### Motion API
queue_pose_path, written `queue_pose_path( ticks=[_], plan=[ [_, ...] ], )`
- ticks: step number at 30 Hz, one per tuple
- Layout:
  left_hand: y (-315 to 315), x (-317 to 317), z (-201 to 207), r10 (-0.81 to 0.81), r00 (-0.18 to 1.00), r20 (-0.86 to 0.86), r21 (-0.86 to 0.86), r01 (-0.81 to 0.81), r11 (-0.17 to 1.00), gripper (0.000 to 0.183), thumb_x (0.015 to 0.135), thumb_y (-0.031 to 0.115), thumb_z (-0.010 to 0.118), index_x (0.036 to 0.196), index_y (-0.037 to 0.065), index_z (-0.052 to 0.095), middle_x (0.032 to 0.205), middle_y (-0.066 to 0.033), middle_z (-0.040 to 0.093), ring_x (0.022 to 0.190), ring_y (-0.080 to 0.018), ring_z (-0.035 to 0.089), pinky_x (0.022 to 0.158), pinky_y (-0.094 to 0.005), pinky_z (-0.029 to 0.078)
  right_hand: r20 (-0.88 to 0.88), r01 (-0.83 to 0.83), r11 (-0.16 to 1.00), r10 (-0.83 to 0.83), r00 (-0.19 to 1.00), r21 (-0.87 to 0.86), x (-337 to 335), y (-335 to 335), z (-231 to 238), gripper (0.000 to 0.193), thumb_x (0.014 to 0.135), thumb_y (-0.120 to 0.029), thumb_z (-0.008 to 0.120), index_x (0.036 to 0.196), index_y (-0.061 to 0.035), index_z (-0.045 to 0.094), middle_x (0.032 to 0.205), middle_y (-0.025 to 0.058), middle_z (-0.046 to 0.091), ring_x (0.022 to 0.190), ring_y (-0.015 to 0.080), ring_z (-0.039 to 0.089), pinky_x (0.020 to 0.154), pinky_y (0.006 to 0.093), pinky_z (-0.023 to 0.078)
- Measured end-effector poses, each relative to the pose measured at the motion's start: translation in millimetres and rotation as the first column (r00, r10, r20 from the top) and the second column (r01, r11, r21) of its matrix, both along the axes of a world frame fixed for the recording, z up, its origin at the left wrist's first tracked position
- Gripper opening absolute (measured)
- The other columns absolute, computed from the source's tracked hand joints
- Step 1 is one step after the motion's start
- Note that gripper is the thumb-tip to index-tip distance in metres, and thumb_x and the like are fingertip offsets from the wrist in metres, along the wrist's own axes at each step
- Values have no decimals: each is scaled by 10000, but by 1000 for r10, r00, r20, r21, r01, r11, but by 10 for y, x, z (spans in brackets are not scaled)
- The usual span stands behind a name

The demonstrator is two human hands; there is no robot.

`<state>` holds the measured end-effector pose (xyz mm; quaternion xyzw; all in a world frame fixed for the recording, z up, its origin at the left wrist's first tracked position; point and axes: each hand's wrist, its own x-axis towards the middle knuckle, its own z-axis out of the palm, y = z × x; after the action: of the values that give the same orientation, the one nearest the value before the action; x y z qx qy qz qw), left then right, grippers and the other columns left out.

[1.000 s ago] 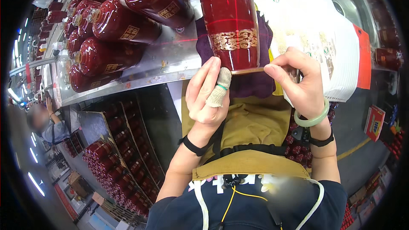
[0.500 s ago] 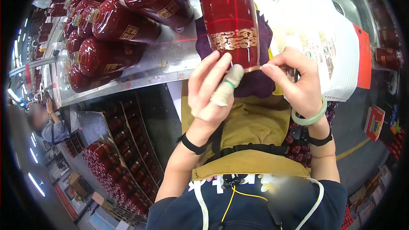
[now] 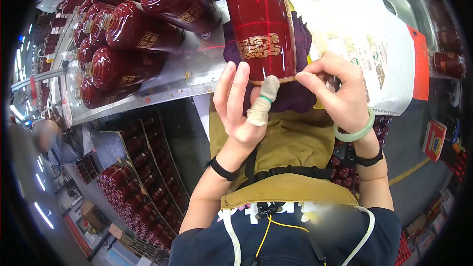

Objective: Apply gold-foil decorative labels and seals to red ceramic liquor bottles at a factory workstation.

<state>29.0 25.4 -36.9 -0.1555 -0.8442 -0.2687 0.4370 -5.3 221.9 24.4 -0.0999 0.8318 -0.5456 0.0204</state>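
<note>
A large bottle of dark red glass or liquid lies on its side on a dark purple cloth, its base toward me. Gold ornament decorates its wall near the base. A thin gold-coloured strip runs along the base edge. My left hand is at the base's left side, fingers stretched out; its cloth-covered finger touches the base edge. At the right end of the strip, my right hand has thumb and forefinger pinched together, seemingly on the strip.
Several similar red bottles lie or stand on the metal table at left. White printed sheets are stacked at right beside a metal sink. Racks of bottles stand below left, and a person is at the far left.
The bottle has rolled a little, its gold ornament shifting left and more gold appearing at its right edge. My right hand has come slightly left, closer to the base; the left fingers have straightened.
</note>
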Motion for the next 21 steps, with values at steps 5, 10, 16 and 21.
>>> queue_pose_path(
  ticks=[5, 10, 16, 21],
  plan=[
    [8, -33, 53, -147, 983, 107, 57, 141, 988, 314, 798, -70, 864, 1101, -41, 788, 1290, -179, 716, 1173, -386, 697, 978, -439, 603, -5, -9, 1000, 9, 1000, -13, -4, -17, -12, 124, 899, -98, 825, 884, 7, 761, 731, 61, 632, 642, 140, 542, 614, 302, 424],
    [-25, -47, -14, -98, 986, 138, 300, 53, 952, 317, 764, -124, 863, 1058, -72, 757, 1168, -199, 767, 1072, -407, 755, 896, -440, 657, -3, -26, 1000, 26, 1000, -17, -2, -30, 4, 127, 900, -99, 827, 890, 11, 765, 738, 58, 633, 641, 126, 530, 611, 296, 421],
    [-73, 36, -12, -27, 991, 128, 94, 15, 995, 268, 821, -130, 800, 1083, -118, 746, 1215, -218, 755, 1102, -414, 741, 940, -445, 652, 27, -28, 999, 29, 999, -31, 6, -32, 23, 123, 911, -91, 810, 873, -4, 732, 766, 14, 600, 666, 109, 480, 646, 291, 383],
    [-35, 26, 20, -29, 998, 48, -39, 31, 999, 384, 823, -111, 813, 1197, -114, 727, 1315, -212, 719, 1243, -409, 663, 1023, -459, 586, -15, -14, 1000, 14, 1000, 5, -17, -24, 2, 153, 895, -105, 834, 867, 18, 747, 728, 50, 621, 631, 121, 514, 605, 296, 413]
  ],
)
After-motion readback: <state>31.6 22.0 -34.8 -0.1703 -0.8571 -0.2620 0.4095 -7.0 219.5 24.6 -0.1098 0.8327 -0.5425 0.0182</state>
